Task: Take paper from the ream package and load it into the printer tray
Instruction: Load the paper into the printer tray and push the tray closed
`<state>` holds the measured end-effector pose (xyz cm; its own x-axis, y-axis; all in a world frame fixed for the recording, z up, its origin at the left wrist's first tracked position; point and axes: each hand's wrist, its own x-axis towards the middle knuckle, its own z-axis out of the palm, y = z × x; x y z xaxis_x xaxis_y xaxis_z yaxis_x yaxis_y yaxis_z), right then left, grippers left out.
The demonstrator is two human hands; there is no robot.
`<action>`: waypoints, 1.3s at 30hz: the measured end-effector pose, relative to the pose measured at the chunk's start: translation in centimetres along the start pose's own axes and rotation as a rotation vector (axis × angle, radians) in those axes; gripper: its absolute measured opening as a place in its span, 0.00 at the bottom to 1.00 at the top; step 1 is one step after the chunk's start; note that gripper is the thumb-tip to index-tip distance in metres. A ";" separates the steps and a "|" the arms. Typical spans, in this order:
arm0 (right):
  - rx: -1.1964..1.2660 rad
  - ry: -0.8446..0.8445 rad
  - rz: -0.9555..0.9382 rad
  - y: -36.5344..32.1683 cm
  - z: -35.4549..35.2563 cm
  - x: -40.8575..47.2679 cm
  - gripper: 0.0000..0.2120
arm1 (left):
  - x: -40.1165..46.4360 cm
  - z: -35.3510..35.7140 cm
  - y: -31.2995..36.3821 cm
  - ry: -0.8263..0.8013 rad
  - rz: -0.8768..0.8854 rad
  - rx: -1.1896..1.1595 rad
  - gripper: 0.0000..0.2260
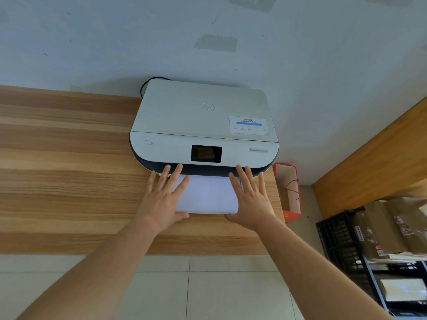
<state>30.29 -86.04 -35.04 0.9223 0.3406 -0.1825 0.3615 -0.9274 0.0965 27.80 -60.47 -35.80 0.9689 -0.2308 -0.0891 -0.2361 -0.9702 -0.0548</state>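
A white printer [203, 121] with a dark screen sits on the wooden desk [64, 162] against the wall. A stack of white paper [206, 195] lies in the tray that sticks out below its front. My left hand [165, 199] lies flat on the paper's left edge, fingers spread, fingertips reaching the printer's dark front. My right hand [250, 197] lies flat on the right edge in the same way, thumb at the stack's near corner. Neither hand grips anything. The ream package is out of view.
A red and white paper bag [290, 192] stands on the floor right of the desk. A black crate [342, 245] and cardboard boxes [392, 227] sit on a shelf at the lower right. A black cable [147, 83] loops behind the printer. Tiled floor lies below the desk edge.
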 end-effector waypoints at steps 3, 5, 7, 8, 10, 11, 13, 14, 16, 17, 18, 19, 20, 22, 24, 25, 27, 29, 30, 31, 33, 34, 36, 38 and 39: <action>-0.023 0.001 0.004 0.1 0.0 0.7 0.52 | 0.6 -0.3 -0.3 -0.006 0.007 0.011 0.46; -0.026 0.009 0.019 0.2 0.1 1.0 0.51 | 1.0 -0.2 -0.5 -0.005 0.004 0.026 0.45; -0.030 0.020 0.033 0.3 0.1 1.2 0.50 | 1.3 -0.1 -0.7 0.017 -0.005 0.029 0.44; -0.033 0.026 0.035 0.3 0.1 1.4 0.49 | 1.4 0.0 -0.8 0.027 -0.008 0.030 0.43; -0.030 0.035 0.032 0.3 -0.1 1.7 0.48 | 1.7 0.3 -1.0 0.038 -0.005 0.034 0.43; -0.027 0.040 0.030 0.3 -0.1 1.8 0.49 | 1.8 0.4 -1.0 0.041 -0.002 0.041 0.43; -0.025 0.052 0.035 0.3 -0.1 2.1 0.49 | 2.1 0.6 -1.1 0.055 0.005 0.054 0.44; -0.021 0.060 0.042 0.4 -0.1 2.2 0.49 | 2.2 0.7 -1.1 0.066 0.008 0.057 0.44; -0.020 0.068 0.056 0.5 0.0 2.5 0.49 | 2.6 0.7 -1.0 0.077 0.014 0.065 0.44; -0.024 0.066 0.061 0.6 0.1 2.7 0.49 | 2.8 0.8 -1.0 0.082 0.015 0.066 0.44; -0.026 0.064 0.063 0.6 0.1 2.9 0.49 | 3.1 0.7 -1.0 0.089 0.016 0.065 0.44; -0.024 0.064 0.064 0.7 0.2 3.0 0.49 | 3.3 0.8 -1.1 0.093 0.022 0.065 0.44; -0.019 0.065 0.064 0.7 0.3 3.2 0.49 | 3.5 0.8 -1.1 0.093 0.030 0.066 0.44; -0.012 0.071 0.065 0.9 0.4 3.4 0.48 | 3.9 1.0 -1.3 0.097 0.040 0.063 0.44; -0.021 0.081 0.068 1.0 0.5 3.7 0.48 | 4.2 1.0 -1.4 0.112 0.037 0.059 0.44; -0.028 0.086 0.068 1.1 0.6 3.9 0.48 | 4.4 1.1 -1.4 0.112 0.037 0.058 0.44; -0.032 0.096 0.062 1.3 0.6 4.3 0.48 | 4.8 1.1 -1.6 0.105 0.043 0.060 0.44; -0.022 0.109 0.060 1.4 0.6 4.6 0.48 | 5.2 1.2 -1.7 0.115 0.052 0.068 0.43; -0.010 0.114 0.058 1.5 0.6 4.7 0.48 | 5.3 1.2 -1.9 0.119 0.053 0.066 0.43; 0.005 0.118 0.054 1.6 0.6 4.8 0.48 | 5.4 1.3 -2.0 0.120 0.054 0.058 0.42; 0.027 0.126 0.044 1.7 0.8 4.9 0.48 | 5.6 1.6 -2.3 0.119 0.058 0.043 0.42; 0.032 0.130 0.042 1.8 0.9 4.9 0.48 | 5.7 1.7 -2.4 0.123 0.061 0.040 0.42; 0.030 0.137 0.043 1.9 1.1 5.0 0.47 | 5.8 2.1 -2.5 0.130 0.068 0.032 0.42; 0.034 0.147 0.049 2.0 1.3 5.1 0.47 | 6.0 2.4 -2.5 0.142 0.073 0.016 0.41; 0.040 0.154 0.052 1.9 1.4 5.2 0.46 | 6.0 2.5 -2.5 0.149 0.073 0.011 0.41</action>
<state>35.57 -86.29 -37.20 0.9509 0.3085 -0.0255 0.3095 -0.9488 0.0626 34.06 -59.28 -38.65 0.9492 -0.3099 0.0552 -0.3063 -0.9497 -0.0649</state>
